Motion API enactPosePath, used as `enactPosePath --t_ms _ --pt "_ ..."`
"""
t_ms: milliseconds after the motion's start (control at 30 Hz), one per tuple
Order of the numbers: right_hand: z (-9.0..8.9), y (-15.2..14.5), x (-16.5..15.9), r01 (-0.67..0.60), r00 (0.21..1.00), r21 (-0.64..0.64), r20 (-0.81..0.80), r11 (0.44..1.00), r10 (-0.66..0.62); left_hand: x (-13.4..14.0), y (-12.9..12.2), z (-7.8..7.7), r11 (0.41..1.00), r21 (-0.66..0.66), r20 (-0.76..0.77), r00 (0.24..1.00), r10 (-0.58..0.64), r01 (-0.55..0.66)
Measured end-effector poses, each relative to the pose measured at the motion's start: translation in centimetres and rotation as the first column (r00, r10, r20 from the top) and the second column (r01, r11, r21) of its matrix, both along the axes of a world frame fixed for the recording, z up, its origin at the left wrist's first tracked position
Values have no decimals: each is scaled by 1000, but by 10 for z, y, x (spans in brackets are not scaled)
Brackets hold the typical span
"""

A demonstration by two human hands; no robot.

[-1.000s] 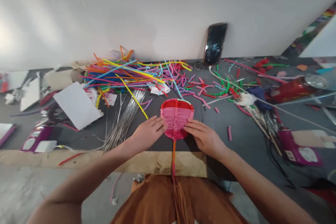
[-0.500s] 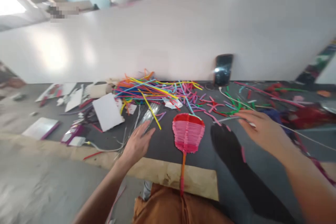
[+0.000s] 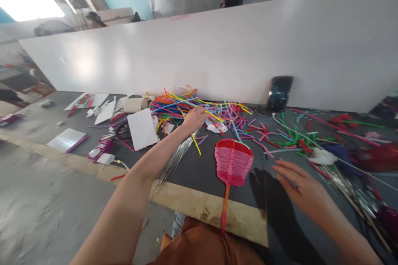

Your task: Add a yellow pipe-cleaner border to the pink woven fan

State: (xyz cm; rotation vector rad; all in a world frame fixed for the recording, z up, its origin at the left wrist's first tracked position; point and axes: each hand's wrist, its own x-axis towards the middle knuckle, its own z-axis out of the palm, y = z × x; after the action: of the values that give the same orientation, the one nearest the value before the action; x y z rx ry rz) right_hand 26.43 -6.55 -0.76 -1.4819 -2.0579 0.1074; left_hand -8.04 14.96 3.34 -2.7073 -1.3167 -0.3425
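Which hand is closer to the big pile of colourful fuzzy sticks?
Left. The left hand is right at the front of the pile, though contact is unclear; the right hand is well apart, off to the right and nearer the person.

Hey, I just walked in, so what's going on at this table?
A person is working with colorful fuzzy sticks. Their left hand is at the mixed pile; whether it grips one is hard to tell. Their right hand is over the dark tabletop, with nothing clearly held. Between their arms, a pink-and-red fan-shaped piece lies untouched, its orange stem pointing toward the person. A phone leans against the white panel.
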Motion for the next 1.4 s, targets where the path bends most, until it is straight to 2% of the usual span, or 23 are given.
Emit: enactPosePath --t_ms 167,300,400,467,567,633,700,800,867,967,1067,1167,1267,1333,1400 --pt "10 -28 3 15 1000 -47 -12 999 -16 37 23 -9 989 -46 9 990 -142 143" --pt "13 -36 9 10 999 -85 -39 996 -13 39 25 -10 977 -65 59 978 -200 204" --pt "17 -30 9 -3 998 -63 -58 998 -1 36 20 -6 976 -64 109 973 -202 210" --pt "24 -22 6 -15 997 -41 -75 999 12 37 14 -1 978 -45 146 970 -195 203" --pt "45 -3 -5 9 992 17 -127 1000 -7 49 3 12 974 -12 188 957 -219 225" --pt "62 15 -16 73 978 121 -203 990 -47 63 -5 22 959 1 197 940 -277 282" --pt "76 36 -30 103 975 174 -213 979 -65 79 -14 31 934 9 193 916 -352 357" --pt "82 71 -51 128 990 188 -87 974 -113 96 -27 39 897 19 154 885 -439 442" --pt "78 90 -63 123 988 81 78 989 -130 102 -34 39 886 8 103 881 -462 464" --pt "70 104 -73 123 982 31 141 992 -127 105 -37 32 893 -19 48 893 -448 449" --pt "68 103 -66 149 979 40 132 988 -153 99 -28 22 914 -44 13 915 -403 404" --pt "72 94 -43 217 972 80 71 973 -223 85 -9 14 942 -70 -12 944 -329 328" --pt "74 79 -8 325 944 134 -106 936 -313 67 4 12 975 -64 -18 977 -215 213" --pt "70 66 15 360 909 63 -247 931 -335 58 3 13 993 -35 1 994 -113 113" --pt "61 50 33 354 903 18 -266 935 -337 57 -11 15 997 -20 10 997 -72 73"
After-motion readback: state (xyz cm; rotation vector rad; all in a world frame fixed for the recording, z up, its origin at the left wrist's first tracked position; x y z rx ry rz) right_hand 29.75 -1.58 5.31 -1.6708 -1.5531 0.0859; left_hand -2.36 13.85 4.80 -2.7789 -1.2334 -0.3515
